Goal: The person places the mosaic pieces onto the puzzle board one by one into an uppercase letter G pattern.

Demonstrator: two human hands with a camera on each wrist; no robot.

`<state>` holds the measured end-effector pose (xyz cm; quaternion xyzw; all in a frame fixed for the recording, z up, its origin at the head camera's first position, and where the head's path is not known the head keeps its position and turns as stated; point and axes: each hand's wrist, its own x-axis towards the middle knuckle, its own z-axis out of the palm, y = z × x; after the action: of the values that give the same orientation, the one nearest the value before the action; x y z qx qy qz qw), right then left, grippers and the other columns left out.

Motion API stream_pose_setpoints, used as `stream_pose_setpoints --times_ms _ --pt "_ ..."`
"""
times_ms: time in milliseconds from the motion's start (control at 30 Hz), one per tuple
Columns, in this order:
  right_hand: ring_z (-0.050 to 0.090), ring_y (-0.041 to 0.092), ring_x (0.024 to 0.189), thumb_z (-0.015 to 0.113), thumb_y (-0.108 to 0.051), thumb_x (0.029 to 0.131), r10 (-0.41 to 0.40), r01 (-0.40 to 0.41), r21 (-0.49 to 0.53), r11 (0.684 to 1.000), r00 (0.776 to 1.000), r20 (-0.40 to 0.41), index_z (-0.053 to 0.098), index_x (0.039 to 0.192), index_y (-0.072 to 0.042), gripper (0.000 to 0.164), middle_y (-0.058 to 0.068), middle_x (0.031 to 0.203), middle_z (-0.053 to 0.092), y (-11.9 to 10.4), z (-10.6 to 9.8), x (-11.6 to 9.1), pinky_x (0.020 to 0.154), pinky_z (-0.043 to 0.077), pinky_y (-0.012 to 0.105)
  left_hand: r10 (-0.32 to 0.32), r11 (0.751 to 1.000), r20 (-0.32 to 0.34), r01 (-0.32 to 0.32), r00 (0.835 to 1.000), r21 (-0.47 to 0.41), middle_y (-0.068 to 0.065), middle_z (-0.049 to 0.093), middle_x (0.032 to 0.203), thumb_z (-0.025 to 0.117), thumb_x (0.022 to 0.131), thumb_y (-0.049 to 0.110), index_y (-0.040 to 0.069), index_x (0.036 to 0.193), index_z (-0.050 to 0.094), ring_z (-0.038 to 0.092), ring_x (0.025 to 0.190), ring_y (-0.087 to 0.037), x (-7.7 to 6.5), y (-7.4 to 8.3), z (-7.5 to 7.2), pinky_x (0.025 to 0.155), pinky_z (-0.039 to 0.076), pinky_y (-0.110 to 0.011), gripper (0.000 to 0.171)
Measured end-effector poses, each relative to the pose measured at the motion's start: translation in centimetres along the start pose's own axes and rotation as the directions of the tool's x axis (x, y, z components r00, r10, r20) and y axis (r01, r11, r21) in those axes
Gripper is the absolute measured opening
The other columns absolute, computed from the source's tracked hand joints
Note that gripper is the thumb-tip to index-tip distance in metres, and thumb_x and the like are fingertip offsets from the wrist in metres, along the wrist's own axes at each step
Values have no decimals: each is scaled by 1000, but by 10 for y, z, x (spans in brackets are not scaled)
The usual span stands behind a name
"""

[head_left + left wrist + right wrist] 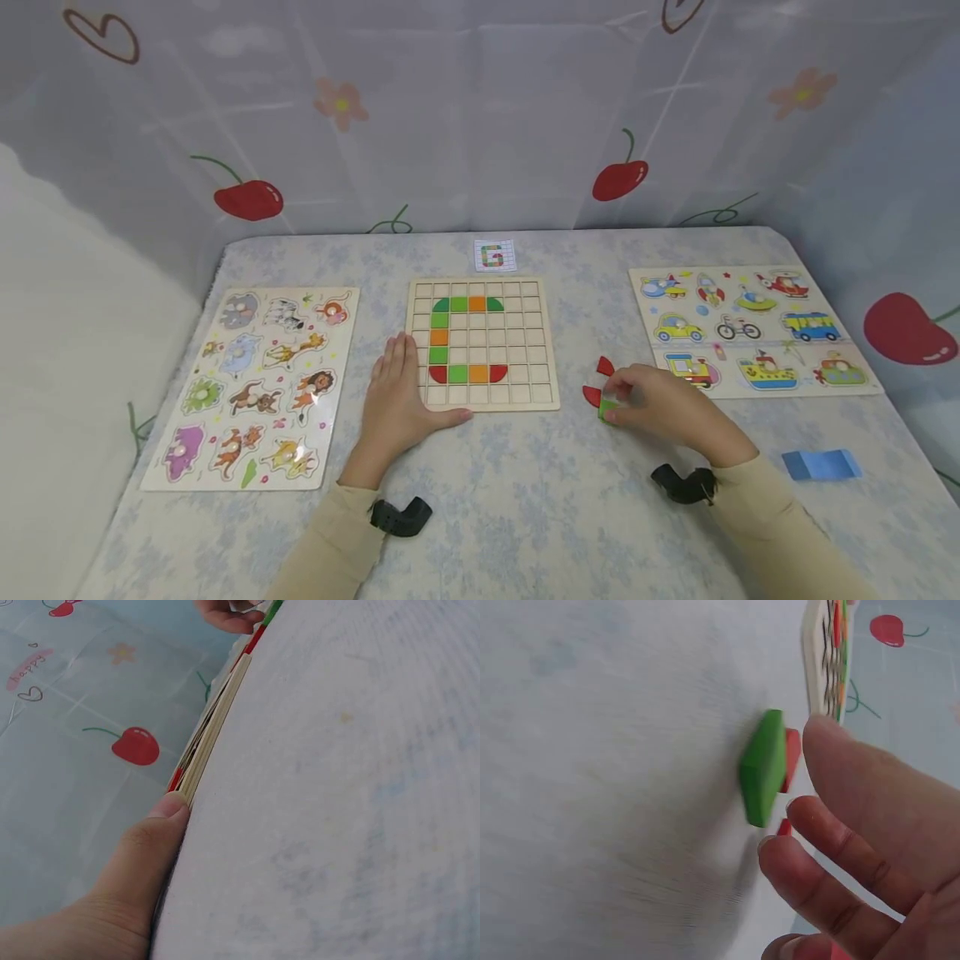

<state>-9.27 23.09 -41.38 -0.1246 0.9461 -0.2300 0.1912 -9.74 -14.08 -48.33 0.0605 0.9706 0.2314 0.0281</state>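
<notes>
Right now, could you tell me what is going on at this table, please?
A person sits at a table with a wooden grid board holding green, orange and red tiles in a partial G shape. The left hand rests flat against the board's left edge. The right hand reaches over a green tile lying beside red pieces; the wrist view shows the fingers not yet closed on it.

Pale floral tablecloth (525, 517), cherry-and-heart printed curtain (480, 117) enclosing the table, soft even light
</notes>
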Motion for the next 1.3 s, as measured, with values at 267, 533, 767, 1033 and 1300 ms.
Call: stream_pose_setpoints --times_ms 267,533,767,1033,1300 --pt "52 17 82 83 -22 80 4 -4 20 1000 1000 -5 65 97 -17 25 -2 87 59 3 8 -2 73 46 30 4 1000 -2 -4 1000 -3 -15 3 168 71 61 84 2 159 5 -1 156 -30 0 0 0 126 9 -51 143" --pt "51 16 72 78 -16 85 -76 73 171 983 997 10 60 96 -18 21 -3 87 60 10 1 7 63 44 24 -6 1000 3 6 1000 -5 -14 2 168 69 61 86 3 159 4 -1 156 -29 0 0 -1 126 9 -51 144" --pt "50 17 66 74 -17 89 -84 94 227 969 995 -53 60 98 -17 17 1 90 61 -18 5 41 58 44 27 -2 1000 -1 2 1000 -12 -14 2 168 67 60 88 3 159 4 -1 156 -29 0 -2 1 126 9 -51 144" --pt "51 18 70 74 -18 90 -109 122 265 957 992 -61 61 99 -17 17 1 94 62 -65 21 83 62 45 30 -5 1000 0 5 1000 -12 -14 2 168 68 60 88 2 159 5 -1 156 -29 0 -1 1 126 10 -50 145" --pt "56 20 80 75 -18 89 -91 113 243 963 991 -97 63 98 -15 15 1 88 61 -89 32 106 70 47 30 3 1000 -5 -3 1000 -1 -16 4 168 67 60 88 1 159 6 0 156 -29 0 0 -1 126 11 -50 145"
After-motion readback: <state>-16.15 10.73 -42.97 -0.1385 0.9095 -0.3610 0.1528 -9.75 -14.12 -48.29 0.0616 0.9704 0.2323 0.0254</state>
